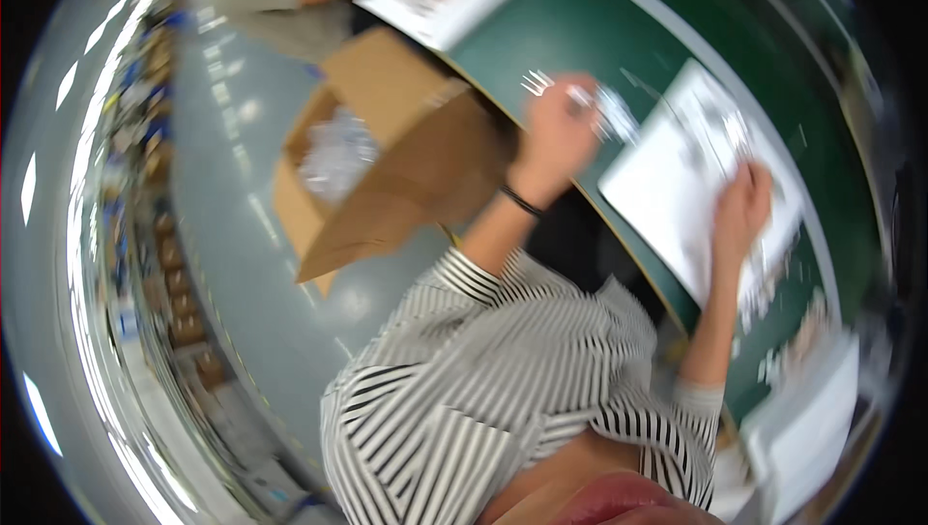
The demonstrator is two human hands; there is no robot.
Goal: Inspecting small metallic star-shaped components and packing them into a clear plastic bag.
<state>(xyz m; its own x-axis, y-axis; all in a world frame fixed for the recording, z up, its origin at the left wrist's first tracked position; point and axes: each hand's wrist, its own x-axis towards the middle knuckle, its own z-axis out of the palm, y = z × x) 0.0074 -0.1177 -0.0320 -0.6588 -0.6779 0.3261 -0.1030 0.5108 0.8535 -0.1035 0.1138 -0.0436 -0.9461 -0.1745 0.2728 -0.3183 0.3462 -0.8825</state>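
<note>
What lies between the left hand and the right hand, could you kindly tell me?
In the head view, blurred shiny material by the left hand, a strip of green table, then a white sheet reaching under the right hand.

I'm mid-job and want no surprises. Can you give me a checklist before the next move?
1. Cardboard box open: ok, clear plastic shows inside.
2. Right hand over the white sheet: ok.
3. Right hand's grip: cannot tell, blurred.
4. Left hand contents identified: cannot tell, blurred.
5. No loose bits beside the sheet: not ok, small pale pieces lie near its lower edge.
</note>
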